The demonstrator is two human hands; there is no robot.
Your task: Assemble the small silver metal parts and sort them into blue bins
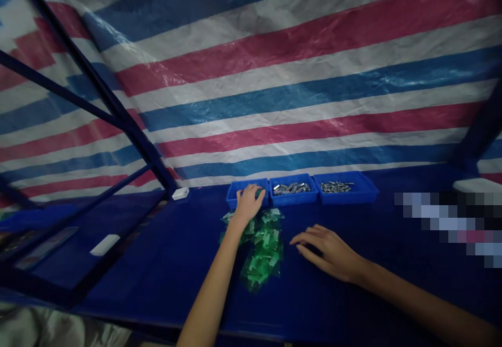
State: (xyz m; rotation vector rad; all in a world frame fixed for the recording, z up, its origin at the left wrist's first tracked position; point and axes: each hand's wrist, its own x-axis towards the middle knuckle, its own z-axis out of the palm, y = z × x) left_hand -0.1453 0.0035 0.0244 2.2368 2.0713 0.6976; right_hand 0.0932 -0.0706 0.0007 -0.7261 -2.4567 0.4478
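My left hand point(250, 201) reaches over the near edge of the leftmost blue bin point(232, 198), its fingers curved downward and the thumb apart. A small dark green thing point(258, 192) shows beside the thumb; whether the hand touches it is unclear. Below that wrist, small green clear packets point(263, 255) with pale pieces in them lie in a loose heap. My right hand point(328, 252) hovers or rests low over the blue table point(314, 305), right of the heap. Its fingers are loosely spread, with nothing visible in them.
Two more blue bins stand in the row: the middle one holds short metal cylinders point(292, 188), the right one smaller metal parts point(336, 186). A white box point(180, 194) sits at the back left, near a dark frame post point(157, 164). A striped sheet point(298, 127) hangs behind.
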